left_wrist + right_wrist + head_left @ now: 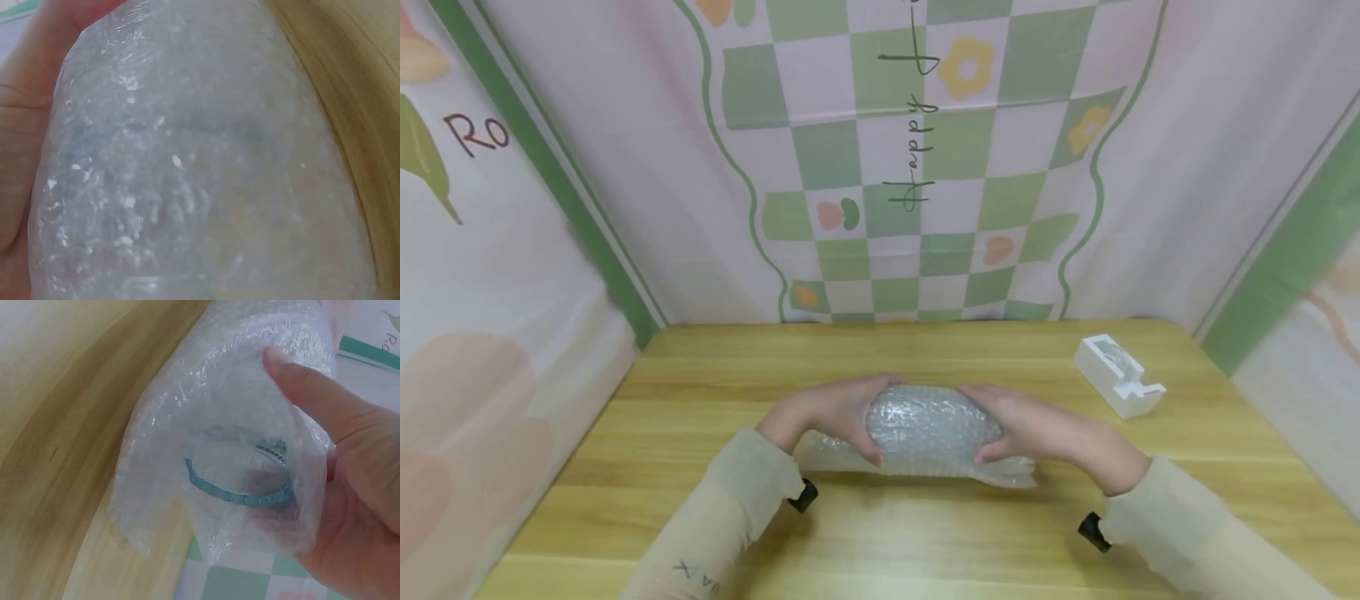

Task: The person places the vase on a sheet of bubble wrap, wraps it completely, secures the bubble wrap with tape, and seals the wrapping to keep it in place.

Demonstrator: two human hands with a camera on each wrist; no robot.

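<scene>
One bundle of clear bubble wrap (932,429) lies crosswise before you, at the middle of the bench (925,542), between your two hands; whether its underside fully touches the wood is hard to tell. The fingers of your left hand (842,412) grasp its left part, and those of your right hand (1030,429) grasp its right part, with both thumbs on the side toward you. Loose wrap sticks out past each hand. At the right end, your right wrist view shows one curved teal band (240,499) through the film; what it belongs to is blurred by the plastic. Your hands cover parts of the bundle, and most of your other fingers are hidden behind it. Two pale sleeves (722,508) reach in from the near edge, cut off by the frame, with one black device (1093,532) showing at each cuff. Well apart, toward the far right of the bench, sits one white tape dispenser (1108,375) with a clear roll in it. Behind the bench hangs a green-and-white checked cloth (895,150), its upper lettering cut off.
</scene>
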